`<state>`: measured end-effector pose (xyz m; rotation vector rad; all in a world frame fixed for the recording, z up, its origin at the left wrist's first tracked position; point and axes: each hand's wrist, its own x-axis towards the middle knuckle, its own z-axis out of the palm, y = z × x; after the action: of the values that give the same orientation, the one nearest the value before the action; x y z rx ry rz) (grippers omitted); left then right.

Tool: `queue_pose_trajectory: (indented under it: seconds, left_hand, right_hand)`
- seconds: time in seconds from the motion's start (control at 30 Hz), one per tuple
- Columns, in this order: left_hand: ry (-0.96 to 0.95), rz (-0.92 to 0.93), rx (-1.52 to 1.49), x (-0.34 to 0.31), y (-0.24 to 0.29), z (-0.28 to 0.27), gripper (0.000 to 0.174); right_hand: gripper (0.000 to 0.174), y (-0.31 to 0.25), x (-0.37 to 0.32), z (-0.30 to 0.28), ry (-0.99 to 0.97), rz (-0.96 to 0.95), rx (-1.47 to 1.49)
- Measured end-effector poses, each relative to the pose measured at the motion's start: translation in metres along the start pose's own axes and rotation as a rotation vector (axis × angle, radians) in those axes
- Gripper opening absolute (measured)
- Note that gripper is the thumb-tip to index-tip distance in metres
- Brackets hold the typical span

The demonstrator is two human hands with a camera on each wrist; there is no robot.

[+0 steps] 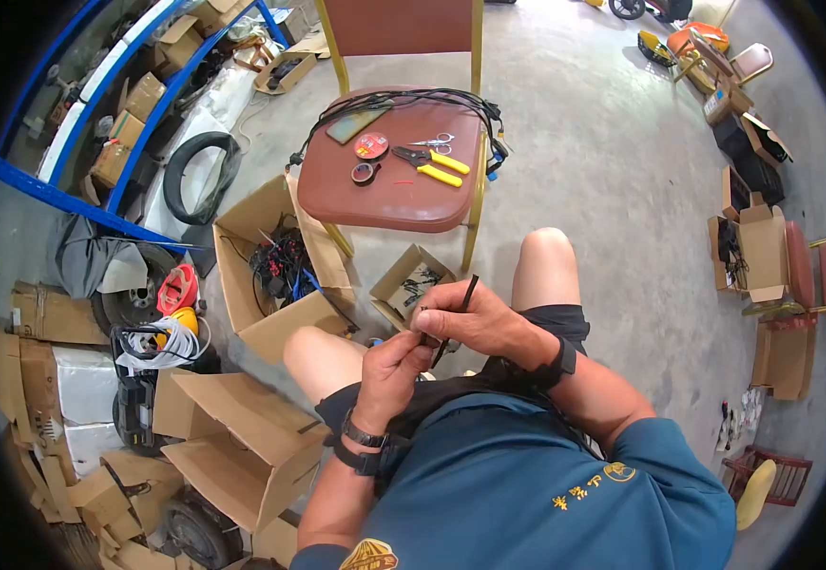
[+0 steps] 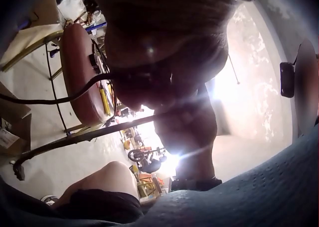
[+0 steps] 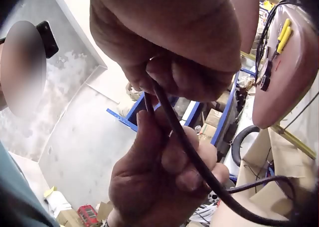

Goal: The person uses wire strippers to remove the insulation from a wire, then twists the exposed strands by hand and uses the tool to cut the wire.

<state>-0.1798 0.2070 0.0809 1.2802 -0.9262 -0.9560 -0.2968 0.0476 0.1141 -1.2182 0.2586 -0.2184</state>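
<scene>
In the head view my left hand [image 1: 391,369] and right hand [image 1: 478,326] meet above my lap, both pinching a thin black cable [image 1: 471,293]. One piece of it sticks up past the right fingers. From the right wrist view, the dark cable [image 3: 182,135] runs down from between the right hand's [image 3: 169,38] fingers, past the left hand [image 3: 144,174] just below. Two cable strands leave the hands in the left wrist view, one a thick length [image 2: 84,137] hanging toward the floor. The fingers hide the spot where the strands meet.
Ahead stands a chair [image 1: 389,195] holding yellow-handled wire strippers [image 1: 441,169], scissors [image 1: 440,142], a red tape roll [image 1: 371,145], a black tape roll [image 1: 365,173], a phone [image 1: 360,122] and a black cable bundle [image 1: 413,95]. Cardboard boxes [image 1: 242,223] stand on the floor to the left.
</scene>
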Motion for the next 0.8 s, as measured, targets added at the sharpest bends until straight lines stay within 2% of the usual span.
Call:
queue_pose_trajectory:
  seconds: [0.03, 0.13, 0.23, 0.33, 0.37, 0.47, 0.53, 0.73, 0.8]
  left_hand:
    - [0.004, -0.017, -0.023, 0.0, 0.0, 0.001, 0.028]
    - [0.01, -0.109, -0.082, -0.001, 0.005, 0.004, 0.027]
    - [0.035, -0.266, -0.058, 0.001, 0.005, 0.003, 0.027]
    - [0.047, -0.383, -0.133, 0.006, -0.008, 0.002, 0.024]
    - [0.05, -0.402, -0.18, 0.008, -0.012, 0.0, 0.023]
    - [0.052, -0.218, -0.139, 0.01, -0.018, 0.004, 0.023]
    - [0.074, -0.236, -0.12, 0.005, -0.017, 0.002, 0.022]
    - [0.067, -0.236, -0.076, 0.002, -0.016, 0.0, 0.021]
    - [0.07, -0.233, -0.072, 0.003, -0.013, 0.001, 0.021]
  right_hand:
    - [0.022, -0.001, -0.001, 0.001, -0.002, -0.011, 0.005]
    - [0.009, 0.004, -0.002, 0.004, 0.055, -0.163, -0.229]
    - [0.004, -0.006, 0.001, 0.003, 0.077, -0.565, -0.721]
    - [0.003, -0.005, 0.002, 0.001, 0.079, -0.611, -1.156]
    - [0.003, -0.003, 0.004, 0.0, 0.106, -0.599, -1.048]
    - [0.007, 0.002, 0.01, -0.005, 0.169, -0.525, -0.799]
    - [0.01, 0.001, 0.009, -0.012, 0.202, -0.423, -0.733]
    - [0.015, -0.005, 0.003, -0.014, 0.129, -0.059, -0.483]
    - [0.014, 0.002, 0.003, -0.013, 0.097, -0.074, -0.418]
